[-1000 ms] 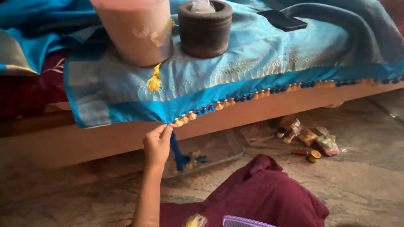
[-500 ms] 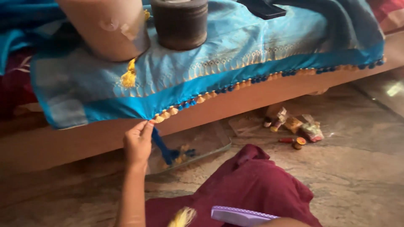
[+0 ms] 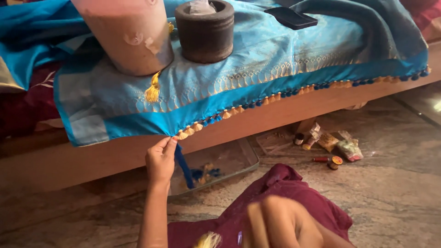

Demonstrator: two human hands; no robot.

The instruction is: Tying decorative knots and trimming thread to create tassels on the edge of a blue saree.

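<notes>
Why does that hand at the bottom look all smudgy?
Head view: the right hand sits close to the camera and is blurred; the left hand pinching the blue cloth edge looks sharp; bright glare shows on the floor at far right.

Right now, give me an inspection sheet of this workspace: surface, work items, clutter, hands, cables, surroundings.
Surface: wooden platform draped with blue cloth; stone floor below.
Work items: cloth hem with yellow and blue tassels; blue thread hanging from the hem; metal tray underneath.
Clutter: pink bucket, dark stone mortar, black phone weighing the cloth; thread spools and packets on the floor.
Hands: left hand pinches the hem; right hand blurred, grip unclear.
Cables: nothing seen.
Surroundings: maroon garment over the lap.
</notes>
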